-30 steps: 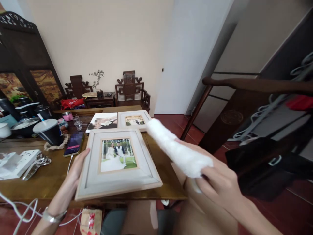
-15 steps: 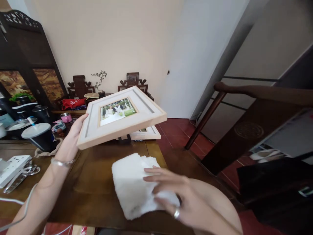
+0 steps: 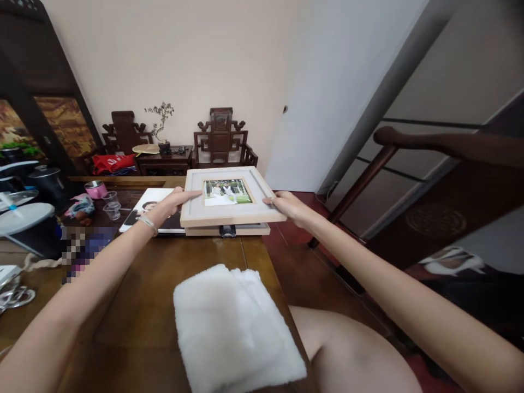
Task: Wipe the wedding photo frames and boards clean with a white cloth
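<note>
Frame (image 3: 229, 212) near the middle of my view: one flat, pale-wood rectangle around one photo (image 3: 227, 192). Both hands are clamped on it, left hand (image 3: 178, 199) on the left edge, right hand (image 3: 286, 204) on the right. One second frame (image 3: 200, 232) lies beneath; can't tell if they touch. Lower centre I've got one fluffy white cloth (image 3: 237, 333), folded on the shiny wood table (image 3: 135, 305). Two clear cups (image 3: 112, 211) at left, two carved chairs (image 3: 221, 134) upper left half.

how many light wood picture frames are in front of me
2: the upper frame, held by the left hand and right hand, and the lower frame beneath it on the table. Others could be hidden underneath.
</note>
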Demonstrator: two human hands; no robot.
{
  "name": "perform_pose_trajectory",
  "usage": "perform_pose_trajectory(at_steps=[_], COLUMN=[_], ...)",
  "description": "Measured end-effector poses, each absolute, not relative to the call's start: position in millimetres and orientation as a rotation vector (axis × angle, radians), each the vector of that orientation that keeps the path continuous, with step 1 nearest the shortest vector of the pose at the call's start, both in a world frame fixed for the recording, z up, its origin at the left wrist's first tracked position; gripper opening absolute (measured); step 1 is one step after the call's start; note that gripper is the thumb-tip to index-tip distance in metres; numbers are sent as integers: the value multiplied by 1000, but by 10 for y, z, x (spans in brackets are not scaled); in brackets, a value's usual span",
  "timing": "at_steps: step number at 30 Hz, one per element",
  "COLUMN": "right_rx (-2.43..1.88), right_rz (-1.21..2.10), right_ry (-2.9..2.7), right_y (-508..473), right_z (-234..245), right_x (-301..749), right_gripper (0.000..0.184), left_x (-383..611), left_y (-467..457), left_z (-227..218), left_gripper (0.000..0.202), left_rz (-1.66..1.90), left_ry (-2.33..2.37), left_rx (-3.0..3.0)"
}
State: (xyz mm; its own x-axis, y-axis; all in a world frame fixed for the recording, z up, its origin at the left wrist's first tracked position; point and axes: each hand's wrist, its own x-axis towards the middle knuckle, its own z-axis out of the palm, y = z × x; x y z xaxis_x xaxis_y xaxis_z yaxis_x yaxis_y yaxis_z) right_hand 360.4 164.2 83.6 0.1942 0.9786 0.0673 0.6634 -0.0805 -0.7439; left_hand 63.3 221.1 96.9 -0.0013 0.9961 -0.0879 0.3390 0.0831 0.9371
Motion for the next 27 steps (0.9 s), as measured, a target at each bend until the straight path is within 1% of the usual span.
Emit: perform_pose_trajectory(at_steps=[1,3,4,6,10,15,19,23,25,27], right_rx=[-1926,-2063,-2083,-2101,-2138,-2164,-2185,-2179,-2115,-1930], right_rz=[557,496,489,488,471,435,430,420,352,268], right_ry=[-1593,-1674,-1704,-1752,-1799,-1789,-1762,-1732,-1713,-1697], right_y=[1713,1841,1896,1986,2066,1999,1938,1920,1814,1548], right_z=[786,703,665,583,432,360,368,427,483,545], right_x=[3611,3608,3601,3588,3576,3550,3499,3446,3430,3419], right_gripper=[32,34,34,33,39,41,40,39,37,36], left_x=[658,728,772,864,991,1003,969,955,936,875], left_y=[2283,2422,2482,2564,2598,2539,2468,2279,2081,1803], left_z=[916,811,765,693,632,608,585,657,712,743], left_gripper=[37,32,31,33,37,39,41,39,39,36], left_rz=[882,632,571,488,372,287,294,431,563,636], left_ry=[1615,1948,2004,2082,2185,2221,2232,2234,2122,1863], left_rx=[1546,1839,1867,1888,1886,1926,1984,2111,2241,2345])
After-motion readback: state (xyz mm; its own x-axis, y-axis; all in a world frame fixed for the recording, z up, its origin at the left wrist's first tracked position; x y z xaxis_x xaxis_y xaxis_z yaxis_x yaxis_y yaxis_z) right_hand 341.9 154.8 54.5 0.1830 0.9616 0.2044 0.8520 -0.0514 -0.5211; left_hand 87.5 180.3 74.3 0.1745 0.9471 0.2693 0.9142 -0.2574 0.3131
